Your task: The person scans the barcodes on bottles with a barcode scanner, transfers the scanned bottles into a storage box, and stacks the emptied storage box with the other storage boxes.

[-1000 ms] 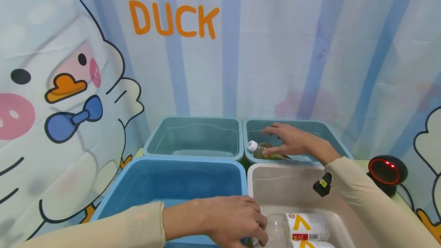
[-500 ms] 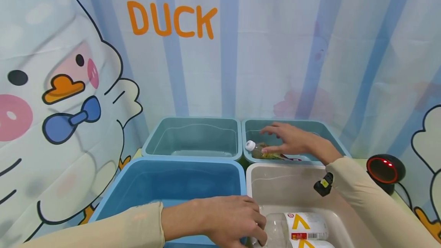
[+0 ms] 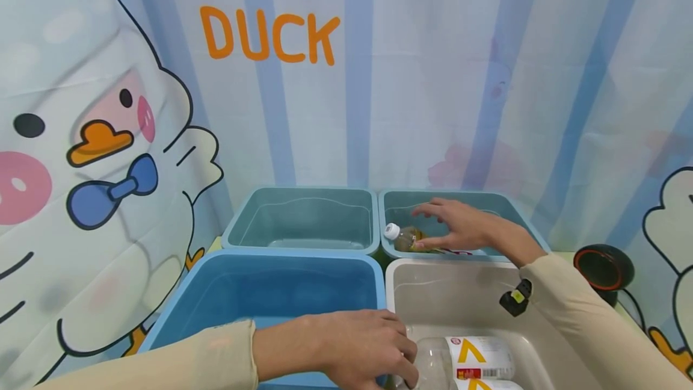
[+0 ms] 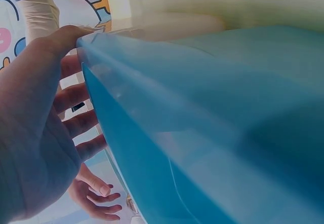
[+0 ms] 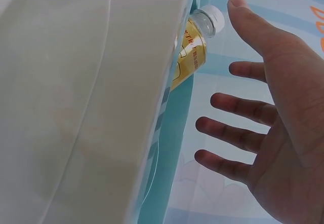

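My right hand (image 3: 465,227) hovers over the back right teal bin (image 3: 506,202), fingers spread and holding nothing. Just beneath its thumb lies a small clear plastic bottle (image 3: 403,237) with a white cap and a yellow label. In the right wrist view that bottle (image 5: 193,51) leans beyond the beige bin's wall, apart from the fingers. My left hand (image 3: 357,345) hangs over the rims between the blue bin (image 3: 319,281) and the beige bin (image 3: 449,284). Its fingertips are near a large clear bottle (image 3: 484,357) with a white label; the bin wall hides them in the left wrist view.
Another white-labelled bottle (image 3: 487,384) shows at the bottom edge in the beige bin. A teal bin (image 3: 308,221) stands at the back left. On the right is a black round device (image 3: 603,266) with a cable. A duck-print curtain (image 3: 411,77) hangs behind.
My right hand shifts slightly right, away from the small bottle. That bottle has rolled a little, showing more of its yellow label. The left hand stays in place.
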A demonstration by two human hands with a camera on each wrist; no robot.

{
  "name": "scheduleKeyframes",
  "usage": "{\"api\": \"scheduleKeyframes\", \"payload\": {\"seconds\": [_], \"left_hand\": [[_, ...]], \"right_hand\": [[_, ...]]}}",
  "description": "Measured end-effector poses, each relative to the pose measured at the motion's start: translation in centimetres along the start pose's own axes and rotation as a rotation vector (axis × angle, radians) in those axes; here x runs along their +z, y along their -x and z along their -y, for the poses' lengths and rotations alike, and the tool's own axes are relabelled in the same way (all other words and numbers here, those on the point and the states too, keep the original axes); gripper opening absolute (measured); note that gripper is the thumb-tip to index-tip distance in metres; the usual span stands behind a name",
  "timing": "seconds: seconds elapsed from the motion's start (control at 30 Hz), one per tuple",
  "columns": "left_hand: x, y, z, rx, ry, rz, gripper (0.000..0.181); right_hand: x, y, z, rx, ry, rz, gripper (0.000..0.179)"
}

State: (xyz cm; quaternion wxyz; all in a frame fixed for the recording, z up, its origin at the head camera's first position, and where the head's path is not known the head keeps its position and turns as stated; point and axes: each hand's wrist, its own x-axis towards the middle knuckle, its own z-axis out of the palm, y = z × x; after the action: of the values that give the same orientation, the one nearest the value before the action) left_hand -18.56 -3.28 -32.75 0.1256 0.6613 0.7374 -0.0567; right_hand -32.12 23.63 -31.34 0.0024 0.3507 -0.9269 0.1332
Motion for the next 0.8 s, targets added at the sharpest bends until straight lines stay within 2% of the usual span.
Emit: {"api": "scheduleKeyframes", "payload": {"seconds": [0.33, 0.8], "left_hand": [[0.1, 0.0, 0.0, 0.002, -0.007, -0.002, 0.041], [0.0, -0.1, 0.0, 0.0, 0.003, 0.005, 0.04]], "right_hand": [[0.8, 0.1, 0.0, 0.024, -0.026, 0.031, 0.068], [1.4, -0.2, -0.2, -0.055, -0.003, 0.053, 0.06]]}}
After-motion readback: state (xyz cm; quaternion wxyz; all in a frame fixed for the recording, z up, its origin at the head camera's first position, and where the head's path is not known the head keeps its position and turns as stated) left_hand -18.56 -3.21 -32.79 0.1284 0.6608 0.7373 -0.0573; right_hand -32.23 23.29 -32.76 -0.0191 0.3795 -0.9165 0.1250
